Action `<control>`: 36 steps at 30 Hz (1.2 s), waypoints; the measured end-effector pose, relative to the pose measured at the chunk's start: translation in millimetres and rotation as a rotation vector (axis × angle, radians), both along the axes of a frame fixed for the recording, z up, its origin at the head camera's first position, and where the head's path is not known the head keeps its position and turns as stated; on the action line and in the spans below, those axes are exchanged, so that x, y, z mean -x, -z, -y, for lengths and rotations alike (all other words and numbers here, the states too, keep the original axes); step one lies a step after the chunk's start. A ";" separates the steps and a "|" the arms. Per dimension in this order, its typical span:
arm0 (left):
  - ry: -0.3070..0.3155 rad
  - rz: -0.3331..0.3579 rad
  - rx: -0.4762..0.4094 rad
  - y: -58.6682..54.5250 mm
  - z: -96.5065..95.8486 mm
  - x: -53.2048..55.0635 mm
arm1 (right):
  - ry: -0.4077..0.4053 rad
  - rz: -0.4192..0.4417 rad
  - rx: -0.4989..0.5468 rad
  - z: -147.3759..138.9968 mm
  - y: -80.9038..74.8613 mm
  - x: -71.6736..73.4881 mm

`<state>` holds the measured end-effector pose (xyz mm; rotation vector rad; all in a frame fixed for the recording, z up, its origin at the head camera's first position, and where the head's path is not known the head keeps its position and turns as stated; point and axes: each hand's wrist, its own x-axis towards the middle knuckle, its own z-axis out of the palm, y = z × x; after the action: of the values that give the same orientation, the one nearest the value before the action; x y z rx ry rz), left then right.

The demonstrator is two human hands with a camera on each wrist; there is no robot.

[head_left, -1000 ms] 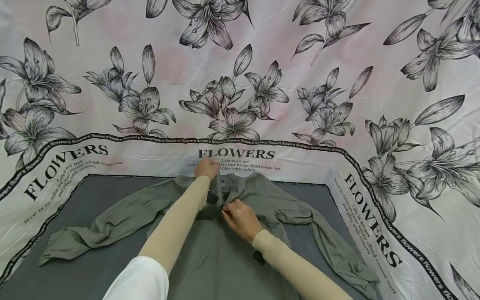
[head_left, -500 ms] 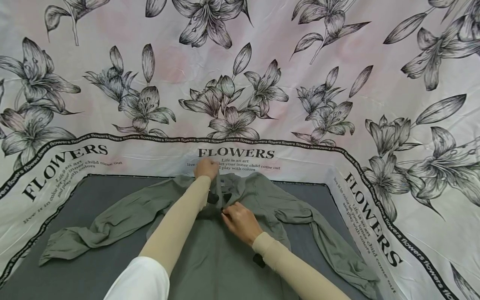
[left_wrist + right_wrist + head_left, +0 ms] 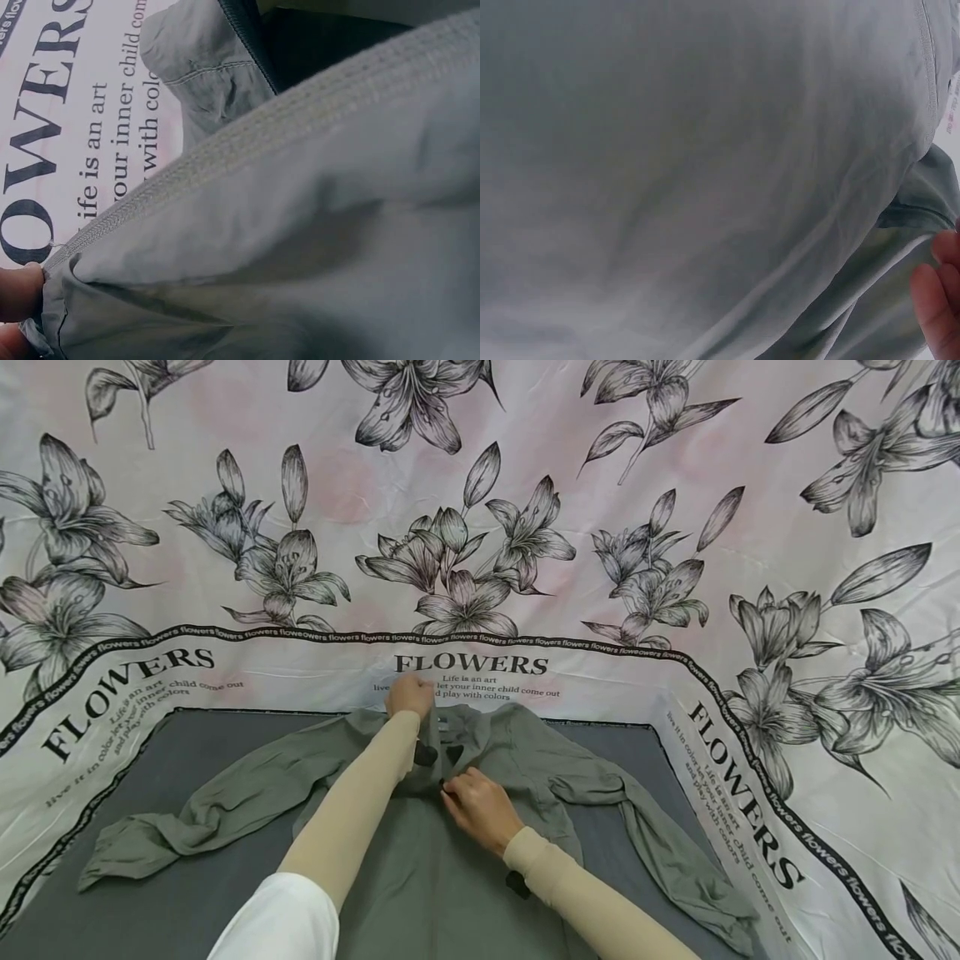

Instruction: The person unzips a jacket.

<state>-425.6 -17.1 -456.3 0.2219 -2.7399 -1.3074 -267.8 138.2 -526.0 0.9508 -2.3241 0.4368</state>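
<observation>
A grey-green jacket [image 3: 420, 868] lies spread front up, its sleeves reaching out to both sides. My left hand [image 3: 410, 693] pinches the top corner of its collar and holds it up. In the left wrist view, thumb and finger [image 3: 21, 292] grip that corner, and a toothed zip edge [image 3: 247, 124] slants away from them. Lower at the neck opening, my right hand [image 3: 480, 806] pinches a small dark zipper pull [image 3: 442, 785]. The right wrist view shows the jacket front close up, with the right fingers [image 3: 934, 300] at the edge.
Beneath the jacket is a dark grey surface [image 3: 225, 735]. A white cloth [image 3: 465, 552] printed with lilies and lettering surrounds it at the back and sides. Dark wrist devices sit under both forearms. The jacket's right-hand sleeve [image 3: 667, 852] hangs toward the front right.
My right hand has slid slightly down the jacket front with the zipper pull. My left hand keeps its hold on the collar.
</observation>
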 end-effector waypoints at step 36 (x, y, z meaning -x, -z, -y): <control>0.210 0.041 0.198 -1.9 27.0 -19.2 | 0.084 0.263 -0.004 -5.7 -44.7 -8.4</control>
<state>-406.3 -44.1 -454.4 -0.0569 -2.9695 -1.0722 -259.4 144.0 -481.4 0.8351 -2.5910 0.5513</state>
